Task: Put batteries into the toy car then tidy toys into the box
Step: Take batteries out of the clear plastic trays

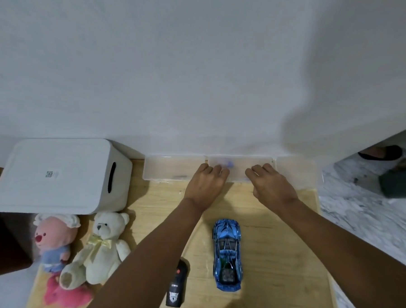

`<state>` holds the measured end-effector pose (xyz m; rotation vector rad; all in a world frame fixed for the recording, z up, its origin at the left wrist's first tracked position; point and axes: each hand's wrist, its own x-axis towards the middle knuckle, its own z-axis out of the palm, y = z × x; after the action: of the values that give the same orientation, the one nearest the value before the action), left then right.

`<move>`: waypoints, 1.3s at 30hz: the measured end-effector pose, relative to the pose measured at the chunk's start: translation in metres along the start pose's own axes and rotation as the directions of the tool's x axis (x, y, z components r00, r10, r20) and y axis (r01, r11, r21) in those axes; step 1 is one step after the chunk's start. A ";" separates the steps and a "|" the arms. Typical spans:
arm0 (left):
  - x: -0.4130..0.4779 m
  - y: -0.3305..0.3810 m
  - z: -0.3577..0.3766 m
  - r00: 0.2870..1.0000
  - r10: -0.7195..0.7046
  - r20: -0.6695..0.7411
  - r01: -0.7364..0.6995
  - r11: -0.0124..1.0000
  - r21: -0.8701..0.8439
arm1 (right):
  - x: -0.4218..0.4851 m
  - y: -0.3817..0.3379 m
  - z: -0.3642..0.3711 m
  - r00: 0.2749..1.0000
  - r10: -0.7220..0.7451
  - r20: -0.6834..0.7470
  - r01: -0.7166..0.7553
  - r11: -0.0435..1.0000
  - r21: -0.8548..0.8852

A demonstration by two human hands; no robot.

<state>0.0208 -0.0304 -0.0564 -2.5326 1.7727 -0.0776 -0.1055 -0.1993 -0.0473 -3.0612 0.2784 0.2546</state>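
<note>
Translucent flat plastic case [239,167], near lip gripped by curled fingers of left hand [205,182] and right hand [272,184]; glossy blue toy car [227,251] lies behind both wrists, likely light, rigid, slick, best held by its flanks.

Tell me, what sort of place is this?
Probably a home: a wooden table against a white wall, with a teddy bear, a blue toy car and a white storage box.
</note>
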 end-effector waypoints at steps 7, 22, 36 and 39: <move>0.000 0.002 0.002 0.995 -0.096 -0.006 0.095 0.994 -0.043 | -0.002 -0.005 -0.002 0.998 0.061 0.027 -0.062 0.998 0.033; -0.007 0.005 0.008 0.899 -0.412 0.146 0.434 0.880 -0.191 | 0.005 0.005 -0.013 0.989 0.147 0.027 -0.150 0.969 0.198; -0.010 0.006 0.011 0.897 -0.428 0.106 0.441 0.874 -0.203 | 0.010 0.000 -0.016 0.786 0.281 -0.551 -0.223 0.959 0.172; -0.010 0.005 0.010 0.899 -0.424 0.108 0.437 0.879 -0.188 | 0.000 -0.002 -0.011 0.872 0.240 -0.426 -0.232 0.970 0.072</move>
<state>0.0137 -0.0224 -0.0671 -2.9973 1.2168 0.1813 -0.1032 -0.1978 -0.0363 -3.0244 0.6741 -0.4281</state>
